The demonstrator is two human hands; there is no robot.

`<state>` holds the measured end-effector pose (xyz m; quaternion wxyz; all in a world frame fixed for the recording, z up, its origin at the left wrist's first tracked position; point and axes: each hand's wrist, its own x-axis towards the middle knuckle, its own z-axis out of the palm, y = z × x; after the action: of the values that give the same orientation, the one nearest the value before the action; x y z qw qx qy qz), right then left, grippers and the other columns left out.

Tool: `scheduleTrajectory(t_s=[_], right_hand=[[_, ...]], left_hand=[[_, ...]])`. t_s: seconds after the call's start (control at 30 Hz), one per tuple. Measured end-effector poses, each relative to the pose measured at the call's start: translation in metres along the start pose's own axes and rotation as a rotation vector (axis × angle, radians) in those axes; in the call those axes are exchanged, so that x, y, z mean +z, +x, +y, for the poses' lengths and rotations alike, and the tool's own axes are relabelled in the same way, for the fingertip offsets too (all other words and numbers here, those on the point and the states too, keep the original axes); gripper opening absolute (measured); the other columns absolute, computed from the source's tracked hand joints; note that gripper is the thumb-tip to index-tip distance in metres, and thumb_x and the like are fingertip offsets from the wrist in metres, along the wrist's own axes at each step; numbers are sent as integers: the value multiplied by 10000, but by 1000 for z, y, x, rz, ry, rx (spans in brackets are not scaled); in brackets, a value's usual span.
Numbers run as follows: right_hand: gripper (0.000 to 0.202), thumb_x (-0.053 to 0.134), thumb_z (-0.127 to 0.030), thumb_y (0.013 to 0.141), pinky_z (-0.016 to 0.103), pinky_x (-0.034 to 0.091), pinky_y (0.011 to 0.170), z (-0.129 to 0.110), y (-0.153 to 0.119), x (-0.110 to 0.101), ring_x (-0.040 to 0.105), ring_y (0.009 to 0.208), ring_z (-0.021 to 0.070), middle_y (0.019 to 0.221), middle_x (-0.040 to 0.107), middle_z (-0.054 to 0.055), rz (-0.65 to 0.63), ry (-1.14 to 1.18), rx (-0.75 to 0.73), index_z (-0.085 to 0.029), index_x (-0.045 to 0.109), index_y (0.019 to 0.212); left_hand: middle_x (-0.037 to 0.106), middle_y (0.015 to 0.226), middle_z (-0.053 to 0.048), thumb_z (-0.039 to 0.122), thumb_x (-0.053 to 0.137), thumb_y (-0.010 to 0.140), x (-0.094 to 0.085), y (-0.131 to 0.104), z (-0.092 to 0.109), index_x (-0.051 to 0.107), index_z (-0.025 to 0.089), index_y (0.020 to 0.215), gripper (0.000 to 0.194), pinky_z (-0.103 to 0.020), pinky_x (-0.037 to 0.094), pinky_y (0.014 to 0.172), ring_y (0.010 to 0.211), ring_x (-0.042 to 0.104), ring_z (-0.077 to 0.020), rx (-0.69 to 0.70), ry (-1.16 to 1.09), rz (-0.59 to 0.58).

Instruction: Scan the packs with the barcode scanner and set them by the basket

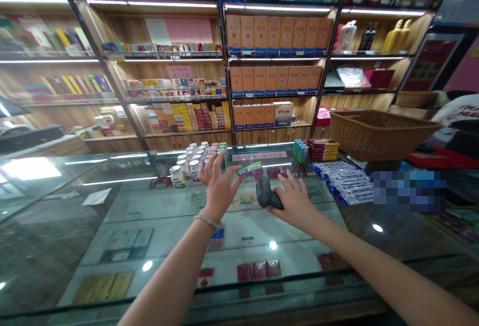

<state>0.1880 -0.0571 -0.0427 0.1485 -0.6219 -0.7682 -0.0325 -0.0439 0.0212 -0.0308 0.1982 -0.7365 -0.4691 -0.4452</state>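
My left hand (pixel 217 186) pinches the end of a slim green gum pack (pixel 250 168) between thumb and index finger, its other fingers spread. The pack is held level above the glass counter (pixel 175 236). To its right, my right hand (pixel 294 197) grips a black barcode scanner (pixel 264 192) by its handle, the scanner's head pointing left. Part of the handle is hidden by the hand. Just behind my left hand stand rows of small white jars (pixel 183 167) with silvery lids, and green and pink ones (pixel 217 150) beside them.
At the right are blue-and-white packets (pixel 346 182), a stack of red-yellow packs (pixel 322 150), green-blue tubes (pixel 300 151) and a wicker basket (pixel 385 134). Another person's white sleeve (pixel 458 109) shows at the far right. Shelves of boxes (pixel 277 81) stand beyond the counter.
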Motion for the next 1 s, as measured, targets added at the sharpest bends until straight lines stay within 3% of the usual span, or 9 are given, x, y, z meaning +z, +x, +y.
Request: scheduleTrajectory(t_s=[0.23, 0.4, 0.5, 0.57, 0.63, 0.73, 0.83, 1.0], right_hand=[[405, 708, -344, 795, 622, 270, 1249, 20, 18, 3, 287, 1569, 404, 1606, 486, 177, 7, 96, 6, -167, 736, 1159], [442, 657, -302, 750, 460, 431, 1182, 47, 42, -4, 569, 1360, 317, 1434, 622, 168, 163, 398, -9, -164, 695, 1168], [387, 617, -381, 764, 432, 567, 1000, 50, 42, -19, 684, 1167, 287, 1241, 702, 114, 230, 648, 83, -211, 658, 1109], [377, 611, -457, 770, 356, 614, 681, 44, 34, -29, 750, 876, 251, 1039, 724, 76, 112, 868, 176, -222, 622, 1065], [430, 618, -506, 764, 297, 545, 488, 36, 22, -38, 708, 613, 196, 874, 702, 22, -14, 1037, 203, -225, 588, 1089], [436, 630, -552, 773, 263, 478, 402, 20, 5, -45, 557, 390, 114, 739, 670, -21, -141, 1096, 159, -219, 598, 1053], [431, 681, -508, 747, 241, 451, 362, 8, -4, -45, 523, 366, 82, 831, 706, -3, -191, 1080, 156, -232, 617, 1072], [436, 704, -422, 753, 226, 451, 346, 0, -6, -37, 512, 356, 75, 821, 720, -10, -216, 1033, 134, -237, 642, 1144]], left_hand=[[505, 1572, -91, 369, 765, 889, 1, 1, -6, 797, 325, 1068, 187, -621, 238, 1248, 1493, 386, -354, -30, 5, 20], [522, 1565, -76, 388, 749, 902, 3, 0, -12, 801, 326, 1069, 185, -600, 231, 1259, 1481, 406, -352, -77, 33, 34], [528, 1560, -73, 391, 744, 906, 5, 0, -13, 802, 326, 1061, 178, -591, 230, 1261, 1478, 410, -349, -88, 36, 39], [526, 1561, -73, 381, 747, 903, 7, -1, -13, 798, 327, 1062, 175, -588, 240, 1258, 1479, 405, -346, -89, 33, 34], [522, 1560, -74, 379, 751, 899, 7, -1, -13, 794, 326, 1071, 184, -583, 253, 1256, 1479, 402, -340, -86, 28, 26], [517, 1558, -76, 383, 748, 902, 8, -2, -13, 792, 323, 1081, 194, -582, 254, 1261, 1487, 388, -336, -81, 18, 13], [502, 1570, -75, 373, 740, 910, 7, -2, -11, 787, 322, 1095, 198, -584, 252, 1264, 1499, 372, -333, -75, 7, 0], [512, 1564, -73, 379, 736, 914, 6, -2, -11, 785, 320, 1096, 198, -580, 260, 1262, 1484, 390, -331, -76, 9, -6]])
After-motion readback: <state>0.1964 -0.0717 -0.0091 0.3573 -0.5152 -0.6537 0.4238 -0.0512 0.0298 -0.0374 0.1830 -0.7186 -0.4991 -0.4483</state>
